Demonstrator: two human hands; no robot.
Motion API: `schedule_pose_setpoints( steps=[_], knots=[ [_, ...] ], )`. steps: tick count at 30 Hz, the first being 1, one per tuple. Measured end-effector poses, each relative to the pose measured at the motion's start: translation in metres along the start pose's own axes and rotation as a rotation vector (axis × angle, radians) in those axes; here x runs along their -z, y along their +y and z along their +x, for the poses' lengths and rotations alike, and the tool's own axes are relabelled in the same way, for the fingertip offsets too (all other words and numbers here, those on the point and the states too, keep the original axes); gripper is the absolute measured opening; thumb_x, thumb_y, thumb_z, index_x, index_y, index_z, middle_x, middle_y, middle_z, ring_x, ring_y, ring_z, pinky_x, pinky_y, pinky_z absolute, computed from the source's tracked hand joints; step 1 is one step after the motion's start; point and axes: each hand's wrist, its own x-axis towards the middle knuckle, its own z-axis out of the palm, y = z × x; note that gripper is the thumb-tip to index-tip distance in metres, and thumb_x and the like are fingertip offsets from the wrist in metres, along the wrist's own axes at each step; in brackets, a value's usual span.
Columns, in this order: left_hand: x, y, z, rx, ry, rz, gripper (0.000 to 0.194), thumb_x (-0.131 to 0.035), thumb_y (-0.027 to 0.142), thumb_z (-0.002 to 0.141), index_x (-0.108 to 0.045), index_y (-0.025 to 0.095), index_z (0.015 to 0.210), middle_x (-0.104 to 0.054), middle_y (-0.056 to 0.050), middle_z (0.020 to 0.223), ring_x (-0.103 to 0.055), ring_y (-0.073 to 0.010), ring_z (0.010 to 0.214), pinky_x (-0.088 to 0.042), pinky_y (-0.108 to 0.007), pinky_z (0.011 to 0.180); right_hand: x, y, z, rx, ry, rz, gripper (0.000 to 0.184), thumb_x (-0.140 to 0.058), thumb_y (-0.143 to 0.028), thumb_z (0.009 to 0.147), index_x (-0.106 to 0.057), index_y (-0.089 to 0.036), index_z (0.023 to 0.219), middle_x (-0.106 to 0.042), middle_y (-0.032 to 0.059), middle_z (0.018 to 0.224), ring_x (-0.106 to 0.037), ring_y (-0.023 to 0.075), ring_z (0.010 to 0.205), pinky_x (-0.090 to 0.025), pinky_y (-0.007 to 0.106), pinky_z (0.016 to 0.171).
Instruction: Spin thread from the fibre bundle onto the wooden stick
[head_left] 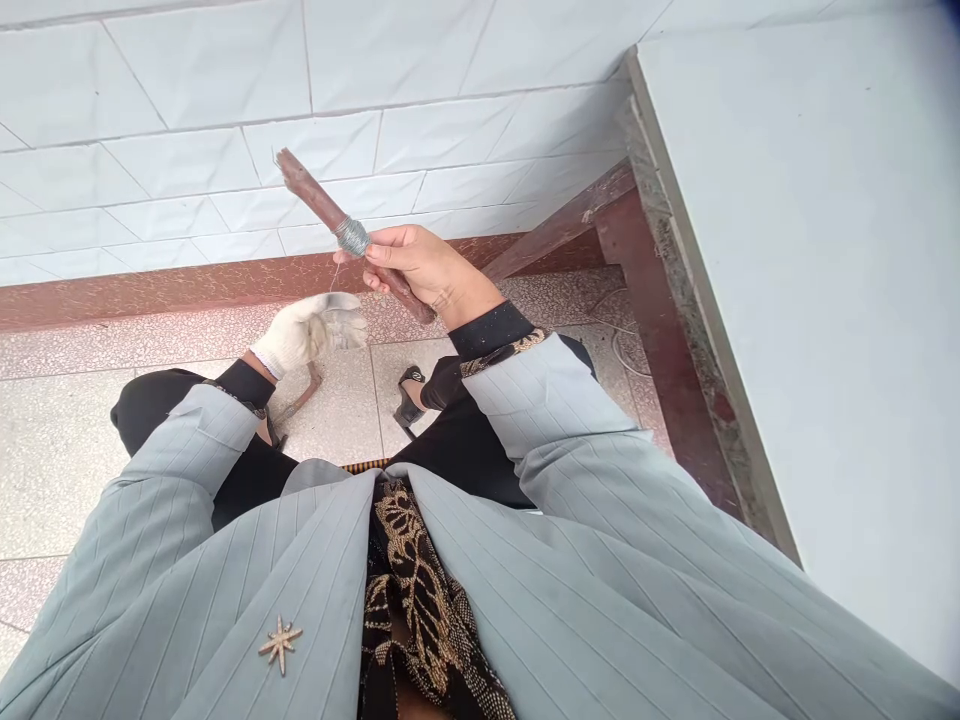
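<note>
A brown wooden stick [313,195] slants up and to the left in my bare right hand [420,265]. My fingers and thumb are closed around it below its middle. Thin grey wire [352,237] is wound in a tight coil around the stick, just beside my thumb. From the coil a fine strand runs down to my left hand [311,332], which wears a whitish work glove. The gloved fingers are closed on the strand, lower than the stick and to its left. The strand's end inside the glove is hidden.
A white tiled wall [225,90] stands in front. On the right are a white tabletop [840,250] and its dark red wooden leg [660,330]. A brown stick-like piece [301,395] lies on the tiled floor [67,450] below the glove. Pale cord [619,350] lies near the table leg.
</note>
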Motion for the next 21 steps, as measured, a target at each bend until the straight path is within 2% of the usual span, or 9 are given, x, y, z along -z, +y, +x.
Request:
schedule_pose_setpoints(
  steps=[3, 6, 11, 16, 18, 21],
  knots=[
    [-0.001, -0.002, 0.0, -0.001, 0.055, -0.037, 0.034, -0.061, 0.042, 0.095, -0.074, 0.012, 0.105, -0.078, -0.011, 0.089, -0.078, -0.0274, 0.087, -0.062, -0.049, 0.089, 0.003, -0.004, -0.001, -0.006, 0.062, 0.029, 0.032, -0.08, -0.043, 0.086, -0.071, -0.012, 0.091, -0.075, 0.0065, 0.094, -0.051, 0.0057, 0.059, -0.039, 0.019, 0.048],
    [0.0, -0.005, 0.0, -0.005, 0.079, -0.016, 0.032, -0.063, 0.041, 0.094, -0.074, 0.011, 0.1, -0.077, -0.011, 0.083, -0.077, -0.0253, 0.08, -0.063, -0.045, 0.082, 0.004, -0.009, -0.002, -0.024, 0.125, 0.039, 0.026, -0.077, -0.037, 0.089, -0.07, -0.012, 0.09, -0.075, 0.0071, 0.094, -0.052, 0.006, 0.059, -0.04, 0.019, 0.049],
    [0.0, -0.006, -0.002, -0.096, 0.069, 0.078, 0.028, -0.073, 0.039, 0.088, -0.072, 0.012, 0.094, -0.073, -0.006, 0.072, -0.072, -0.0186, 0.065, -0.062, -0.033, 0.068, 0.004, -0.016, -0.004, -0.029, 0.193, 0.044, 0.021, -0.075, -0.034, 0.091, -0.068, -0.013, 0.091, -0.075, 0.0075, 0.096, -0.051, 0.0059, 0.058, -0.04, 0.018, 0.048],
    [0.001, -0.007, -0.002, -0.203, 0.016, 0.229, 0.039, -0.082, 0.049, 0.081, -0.07, 0.014, 0.095, -0.065, 0.001, 0.063, -0.063, -0.0129, 0.056, -0.061, -0.03, 0.067, 0.006, -0.016, -0.003, -0.026, 0.209, 0.053, 0.022, -0.077, -0.033, 0.089, -0.067, -0.014, 0.092, -0.074, 0.0071, 0.095, -0.05, 0.0057, 0.058, -0.04, 0.018, 0.047],
    [0.001, -0.008, -0.001, -0.223, 0.01, 0.293, 0.041, -0.08, 0.051, 0.083, -0.07, 0.015, 0.098, -0.061, 0.003, 0.06, -0.054, -0.0088, 0.049, -0.056, -0.025, 0.059, 0.007, -0.016, -0.003, -0.025, 0.211, 0.069, 0.023, -0.078, -0.033, 0.089, -0.066, -0.014, 0.091, -0.074, 0.0071, 0.096, -0.05, 0.0054, 0.058, -0.04, 0.017, 0.047],
    [0.0, -0.009, 0.0, -0.25, 0.035, 0.415, 0.038, -0.075, 0.051, 0.088, -0.069, 0.016, 0.1, -0.051, 0.007, 0.056, -0.038, -0.0049, 0.043, -0.036, -0.019, 0.043, 0.008, -0.014, -0.002, -0.029, 0.212, 0.096, 0.026, -0.076, -0.037, 0.091, -0.063, -0.014, 0.091, -0.074, 0.0077, 0.098, -0.05, 0.0052, 0.058, -0.04, 0.017, 0.048]
  ],
)
